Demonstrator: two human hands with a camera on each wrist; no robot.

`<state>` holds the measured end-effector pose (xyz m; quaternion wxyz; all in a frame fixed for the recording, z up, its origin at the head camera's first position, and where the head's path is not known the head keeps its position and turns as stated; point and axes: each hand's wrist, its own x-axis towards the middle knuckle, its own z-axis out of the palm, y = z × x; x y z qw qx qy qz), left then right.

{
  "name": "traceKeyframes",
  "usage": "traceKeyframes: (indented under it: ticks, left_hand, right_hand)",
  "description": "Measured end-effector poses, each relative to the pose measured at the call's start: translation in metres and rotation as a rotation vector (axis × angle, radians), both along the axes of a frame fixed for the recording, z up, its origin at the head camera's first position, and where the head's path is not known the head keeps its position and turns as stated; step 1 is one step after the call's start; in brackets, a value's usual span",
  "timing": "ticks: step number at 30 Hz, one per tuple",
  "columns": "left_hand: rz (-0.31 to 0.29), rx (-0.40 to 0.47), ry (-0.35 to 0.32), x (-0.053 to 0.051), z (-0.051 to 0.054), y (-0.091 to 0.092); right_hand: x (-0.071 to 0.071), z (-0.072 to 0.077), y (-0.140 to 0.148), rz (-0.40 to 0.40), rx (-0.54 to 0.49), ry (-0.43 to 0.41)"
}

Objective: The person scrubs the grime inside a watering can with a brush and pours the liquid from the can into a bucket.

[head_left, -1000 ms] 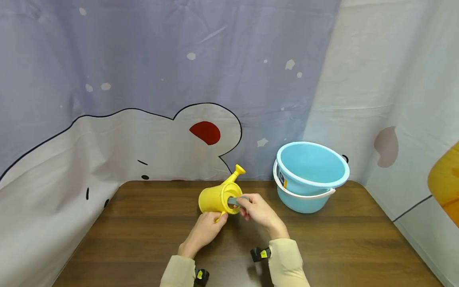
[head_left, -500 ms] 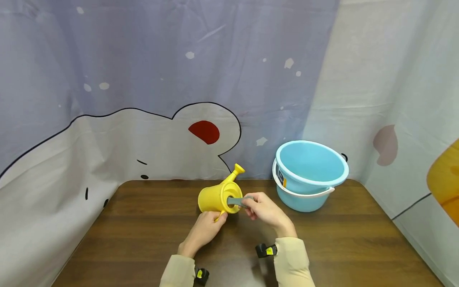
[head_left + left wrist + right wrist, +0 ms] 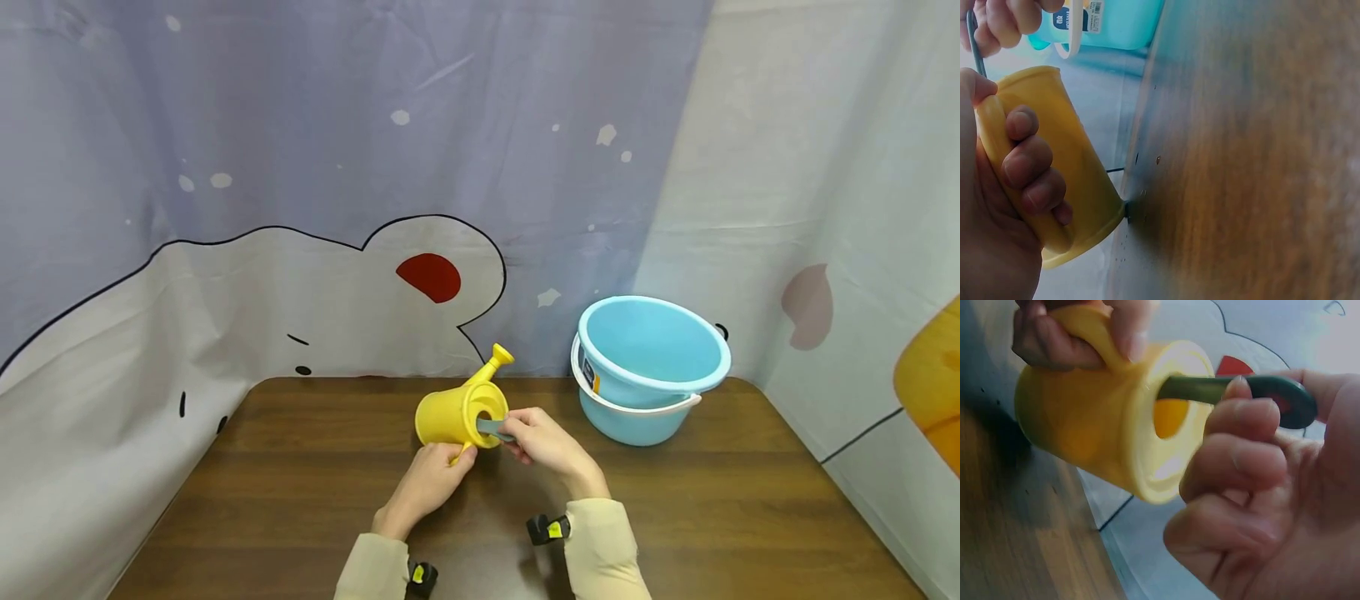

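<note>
Gripping the handle (image 3: 999, 137), the left hand (image 3: 429, 479) is steadying a probably light, stiff yellow plastic watering can (image 3: 441, 418) beyond its fingers, the right hand (image 3: 546, 446) pinching a flat grey-green stick (image 3: 489, 427).

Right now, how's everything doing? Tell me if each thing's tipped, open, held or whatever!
Watering can: tilted, held
Grey-green tool: partly inside the can, far end hidden
Left fingers: curled round the can's handle
Right fingers: holding the tool
Light blue bucket: open on top, standing on the table
White bucket handle: lowered
Printed backdrop: hanging, creased
</note>
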<state>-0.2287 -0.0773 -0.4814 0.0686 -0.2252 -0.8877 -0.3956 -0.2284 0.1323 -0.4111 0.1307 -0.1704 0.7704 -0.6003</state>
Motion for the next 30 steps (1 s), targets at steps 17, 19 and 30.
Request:
traceKeyframes:
  ticks: [17, 19, 30]
  left_hand:
    - [-0.013, 0.013, -0.023, 0.001, 0.003, 0.000]
    - [-0.015, 0.009, -0.019, 0.001, 0.003, 0.001]
    - [-0.012, 0.012, -0.007, 0.001, 0.003, 0.000]
  right_hand:
    - [-0.005, -0.011, -0.016, -0.036, -0.058, -0.017]
    - [-0.005, -0.011, -0.016, -0.028, -0.060, -0.023]
    - [0.000, 0.000, -0.007, 0.006, -0.074, -0.002]
